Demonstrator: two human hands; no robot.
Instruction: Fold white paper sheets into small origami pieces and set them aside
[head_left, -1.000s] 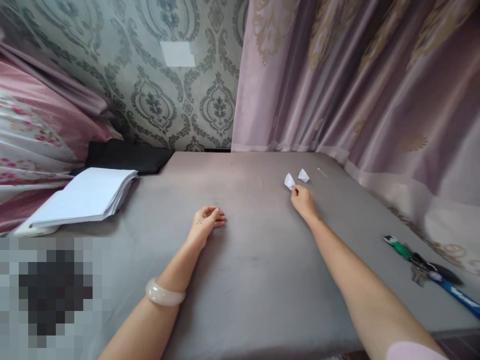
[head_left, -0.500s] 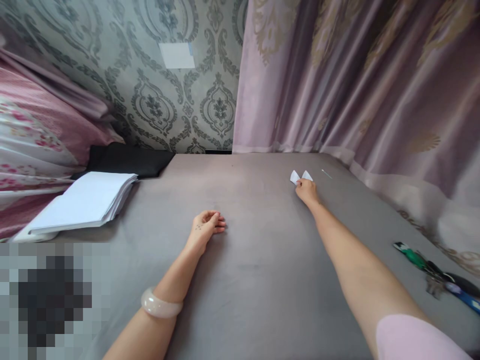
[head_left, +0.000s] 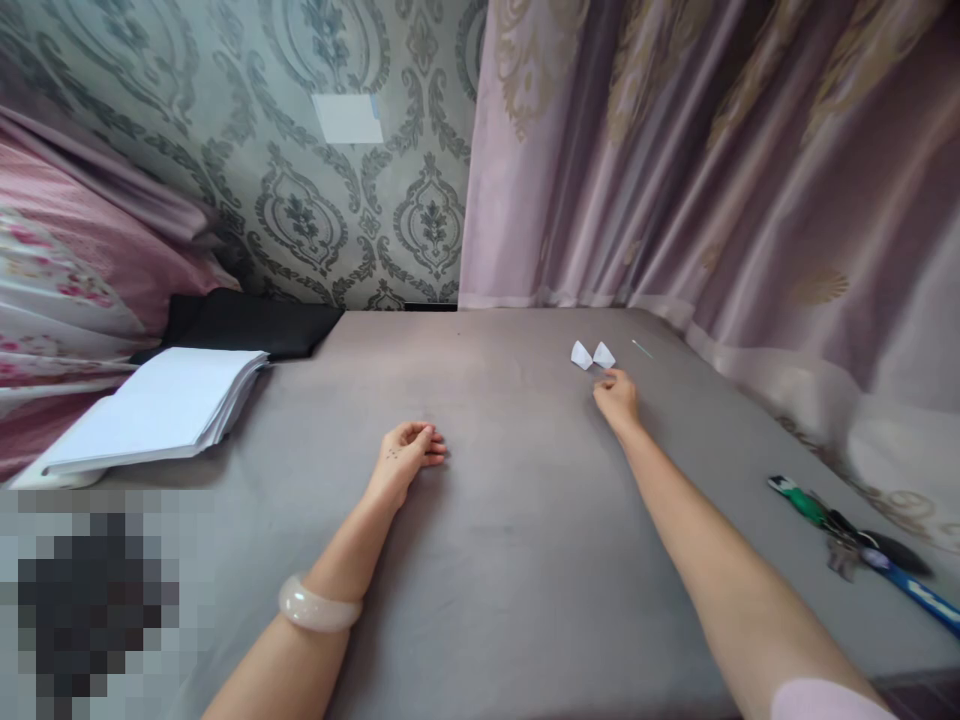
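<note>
A small piece of folded white paper (head_left: 604,356), with two pointed parts side by side, stands on the grey-covered surface (head_left: 495,560) toward the back right. Just in front of it is my right hand (head_left: 618,398), thumb and forefinger slightly apart, with nothing visible between them. The hand is close to the paper's right part; whether a fingertip touches it I cannot tell. My left hand (head_left: 409,448) rests on the cover near the middle, fingers loosely bent and partly spread, holding nothing that I can see. A pale bangle (head_left: 319,606) circles the left wrist.
At the left lies a thick stack of white paper (head_left: 161,405), with a black folded item (head_left: 247,322) behind it. A thin stick (head_left: 642,348) lies right of the folded paper. Keys (head_left: 843,556) with green and blue tags lie at the right, by the curtain (head_left: 825,370).
My right hand has let go of the folded white paper and drawn back toward me. The left hand stays in place. The view has shifted slightly.
</note>
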